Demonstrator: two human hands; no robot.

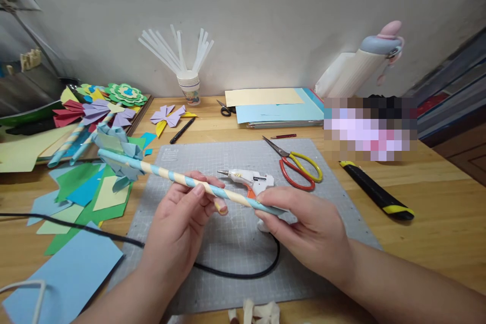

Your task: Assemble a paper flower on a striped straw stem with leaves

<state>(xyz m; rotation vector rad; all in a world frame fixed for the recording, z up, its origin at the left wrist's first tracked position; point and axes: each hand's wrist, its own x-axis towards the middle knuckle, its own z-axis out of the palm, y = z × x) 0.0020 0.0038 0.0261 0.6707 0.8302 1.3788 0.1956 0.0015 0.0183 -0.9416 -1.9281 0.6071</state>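
Observation:
A rolled paper stick (193,182), striped in blue and cream, slants across the view above a grey cutting mat (326,263). Folded blue paper petals (116,149) are joined to its far left end. Near the middle of the stick, the fingers and thumb of my left hand (180,217) are closed around it. My right hand (304,225) pinches the stick's right end between thumb and fingers. Behind the hands, a white hot glue gun (246,179) lies on the mat, partly hidden by the right hand. Red-and-yellow-handled scissors (296,162) lie beyond it.
Coloured paper scraps (91,192) and finished paper flowers (102,111) lie at left. A black cord (243,276) loops over the mat. At the back stand a paper cup (190,92) of white glue sticks and a stack of paper (277,111). A black-and-yellow cutter (375,190) lies right.

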